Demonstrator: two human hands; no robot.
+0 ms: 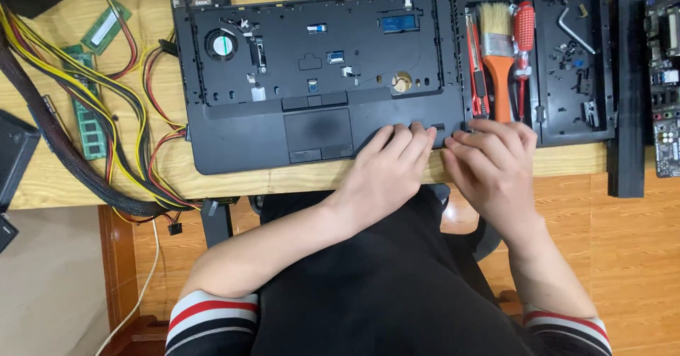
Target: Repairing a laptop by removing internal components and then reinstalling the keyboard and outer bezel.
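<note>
1. At the far left of the tabletop (57, 179) lie two green memory modules (88, 126), crossed by a bundle of yellow, red and black cables (120, 115) that runs down toward the near edge. A dark box (14, 154) sits at the very left edge.
2. The opened laptop base (319, 80) lies flat in the middle, keyboard removed, so the fan (223, 44), small connectors and a round coin cell (401, 82) show. Its touchpad (319, 131) is on the near side.
3. The left hand (386, 168) rests on the near right corner of the palm rest, fingers spread flat and pressing on the plastic, closed around nothing.
4. The right hand (492, 161) sits just beside it at the laptop's right edge, fingers curled over the corner where it meets the black tray (535, 126). Whether it pinches anything I cannot tell.
5. The base looks like stiff but thin plastic, fairly light, likely to flex or crack at clips. The exposed board and ribbon sockets are fragile, so the outer rim and palm rest seem the safe places to hold.
6. The tray carries an orange-handled brush (498, 58), a red screwdriver (523, 34), a hex key (574, 30) and small loose parts.
7. At the far right stands a long black bar (627, 94) and a circuit board (666, 80).
8. The tabletop is pale wood, crowded; below it are a wooden floor (637, 257) and the person's dark lap.
</note>
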